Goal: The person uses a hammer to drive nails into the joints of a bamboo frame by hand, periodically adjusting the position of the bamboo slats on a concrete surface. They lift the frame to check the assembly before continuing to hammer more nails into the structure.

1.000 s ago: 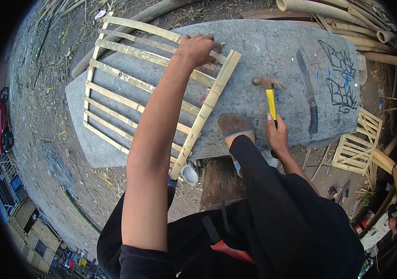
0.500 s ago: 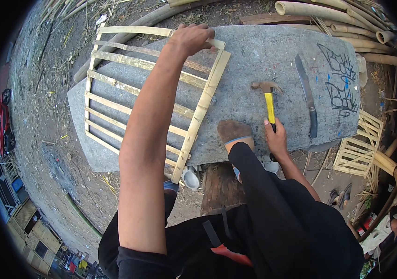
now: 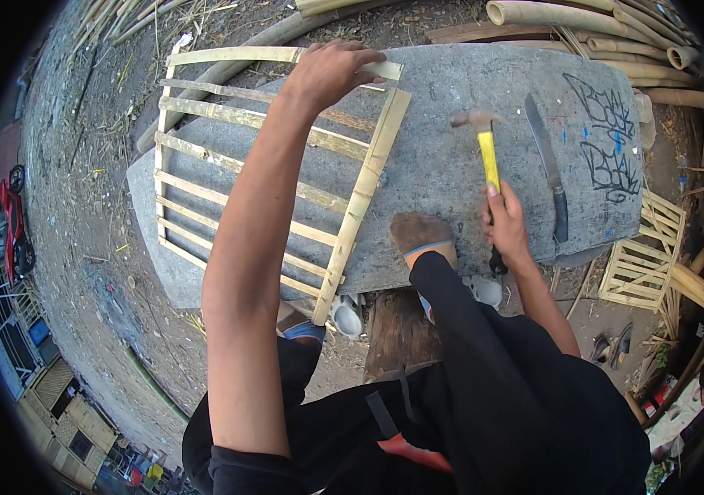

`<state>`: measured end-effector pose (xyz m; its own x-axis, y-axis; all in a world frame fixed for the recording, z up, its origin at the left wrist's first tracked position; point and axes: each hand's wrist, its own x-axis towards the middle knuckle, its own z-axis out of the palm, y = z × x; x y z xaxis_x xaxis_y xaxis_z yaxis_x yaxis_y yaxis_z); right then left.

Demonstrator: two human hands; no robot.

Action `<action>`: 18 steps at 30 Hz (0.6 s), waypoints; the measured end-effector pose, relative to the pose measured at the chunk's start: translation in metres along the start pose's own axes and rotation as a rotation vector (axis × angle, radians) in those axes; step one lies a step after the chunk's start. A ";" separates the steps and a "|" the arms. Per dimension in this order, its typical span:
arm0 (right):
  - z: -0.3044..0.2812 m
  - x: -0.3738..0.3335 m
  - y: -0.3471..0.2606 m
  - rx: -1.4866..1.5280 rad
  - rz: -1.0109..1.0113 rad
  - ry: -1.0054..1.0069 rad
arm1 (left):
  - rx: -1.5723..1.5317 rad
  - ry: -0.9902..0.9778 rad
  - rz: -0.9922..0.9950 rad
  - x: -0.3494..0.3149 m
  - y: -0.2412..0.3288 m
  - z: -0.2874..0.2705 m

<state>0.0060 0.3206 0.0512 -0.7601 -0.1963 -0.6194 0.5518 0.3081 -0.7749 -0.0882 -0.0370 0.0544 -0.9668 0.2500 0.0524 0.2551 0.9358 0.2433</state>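
A bare strip of grey slab (image 3: 430, 124) runs between the slatted frame (image 3: 363, 198) and the hammer (image 3: 488, 155) in the right hand (image 3: 506, 221), leaving room to pass. A foot (image 3: 423, 235) crowds its near end; a knife (image 3: 545, 148) bounds the narrower gap right of the hammer, and the left arm (image 3: 246, 239) crosses over the frame.

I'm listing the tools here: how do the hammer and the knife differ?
The hammer is in the right hand; the knife lies untouched on the grey slab. The hammer's handle is partly yellow; the knife's is dark. The hammer has a crosswise head; the knife, a long narrow blade. Both have their handles toward the bottom of the picture.
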 end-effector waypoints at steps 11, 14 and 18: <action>-0.004 0.064 -0.124 -0.116 -0.039 -0.227 | 0.051 0.141 0.061 -0.015 0.005 -0.006; -0.002 0.060 -0.126 -0.099 -0.035 -0.274 | 0.028 0.116 0.065 -0.015 0.006 -0.011; -0.006 0.062 -0.141 -0.187 -0.100 -0.324 | 0.048 0.160 0.093 -0.017 0.006 -0.014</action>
<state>-0.1207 0.2702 0.1229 -0.6431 -0.5087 -0.5725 0.3852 0.4313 -0.8159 -0.0701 -0.0395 0.0680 -0.9275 0.2971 0.2268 0.3404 0.9221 0.1842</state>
